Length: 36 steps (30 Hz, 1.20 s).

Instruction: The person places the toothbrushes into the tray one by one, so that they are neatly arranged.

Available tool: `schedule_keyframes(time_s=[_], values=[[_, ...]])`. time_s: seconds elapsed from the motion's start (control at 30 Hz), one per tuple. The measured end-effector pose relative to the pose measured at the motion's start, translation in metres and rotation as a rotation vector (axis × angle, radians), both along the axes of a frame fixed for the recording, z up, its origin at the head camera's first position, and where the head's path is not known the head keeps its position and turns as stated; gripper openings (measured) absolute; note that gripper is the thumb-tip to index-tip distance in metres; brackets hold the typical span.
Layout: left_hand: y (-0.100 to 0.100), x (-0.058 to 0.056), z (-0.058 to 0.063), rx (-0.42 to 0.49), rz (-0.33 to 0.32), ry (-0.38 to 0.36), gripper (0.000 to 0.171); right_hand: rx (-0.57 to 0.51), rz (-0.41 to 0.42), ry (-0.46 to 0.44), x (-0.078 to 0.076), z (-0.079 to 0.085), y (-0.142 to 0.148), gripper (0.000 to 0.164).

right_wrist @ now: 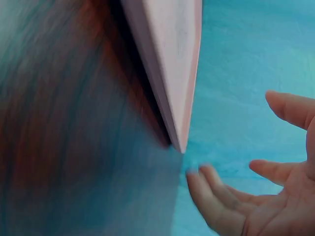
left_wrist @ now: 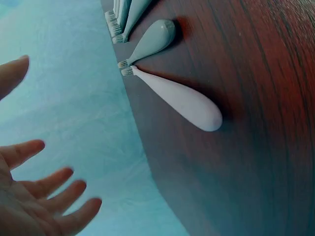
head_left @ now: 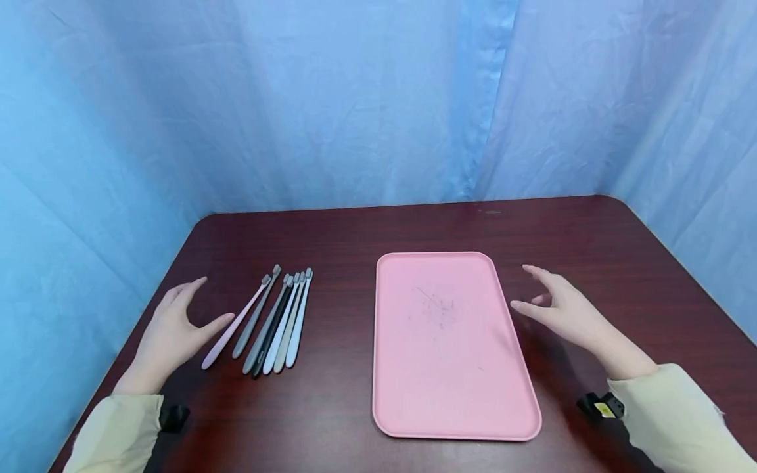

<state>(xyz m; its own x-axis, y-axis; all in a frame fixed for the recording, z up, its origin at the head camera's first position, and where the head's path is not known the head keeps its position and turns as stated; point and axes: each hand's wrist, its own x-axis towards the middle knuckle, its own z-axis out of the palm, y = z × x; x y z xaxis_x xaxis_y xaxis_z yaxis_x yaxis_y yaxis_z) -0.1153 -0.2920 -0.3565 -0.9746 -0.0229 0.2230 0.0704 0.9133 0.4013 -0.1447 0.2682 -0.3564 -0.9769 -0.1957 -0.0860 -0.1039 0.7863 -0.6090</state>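
In the head view my left hand (head_left: 170, 334) is at the left, thumb and fingers spread, holding nothing. Just right of its thumb lies a pale pink toothbrush (head_left: 232, 328), with a grey toothbrush (head_left: 253, 323) beside it. Several more, in grey, black, pale blue and beige, lie close together to their right, heads toward the far edge. The left wrist view shows the pink toothbrush handle (left_wrist: 187, 102) apart from my fingers. My right hand (head_left: 569, 314) is beside the right edge of a pink tray (head_left: 452, 368), fingers parted and nothing held.
The dark wooden table (head_left: 340, 407) has rounded far corners. Blue curtains (head_left: 355, 105) hang behind it and along both sides. Dark scratch marks show on the tray's surface. A black wrist device (head_left: 602, 406) sits by the right cuff.
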Motion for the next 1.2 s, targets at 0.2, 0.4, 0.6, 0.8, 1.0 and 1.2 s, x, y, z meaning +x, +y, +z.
schedule_keyframes(time_s=[0.2, 0.4, 0.6, 0.8, 1.0, 1.2], values=[[-0.001, -0.006, -0.006, 0.076, -0.048, -0.073, 0.065, -0.291, -0.002, -0.292, -0.006, -0.013, 0.001, 0.083], [-0.001, -0.013, -0.013, 0.079, -0.056, -0.189, 0.063, -0.403, 0.011, -0.421, -0.011, -0.024, -0.001, 0.084], [-0.002, -0.02, -0.02, 0.064, -0.078, -0.307, 0.067, -0.405, 0.028, -0.438, -0.014, -0.031, -0.004, 0.084], [-0.003, -0.026, -0.023, 0.083, -0.085, -0.396, 0.068, -0.431, 0.031, -0.418, -0.015, -0.035, -0.004, 0.082], [-0.003, -0.033, -0.029, 0.115, -0.111, -0.445, 0.067, -0.432, 0.018, -0.416, -0.015, -0.035, -0.004, 0.082], [-0.005, -0.038, -0.032, 0.123, -0.127, -0.446, 0.058, -0.415, 0.007, -0.422, -0.015, -0.036, -0.005, 0.08]])
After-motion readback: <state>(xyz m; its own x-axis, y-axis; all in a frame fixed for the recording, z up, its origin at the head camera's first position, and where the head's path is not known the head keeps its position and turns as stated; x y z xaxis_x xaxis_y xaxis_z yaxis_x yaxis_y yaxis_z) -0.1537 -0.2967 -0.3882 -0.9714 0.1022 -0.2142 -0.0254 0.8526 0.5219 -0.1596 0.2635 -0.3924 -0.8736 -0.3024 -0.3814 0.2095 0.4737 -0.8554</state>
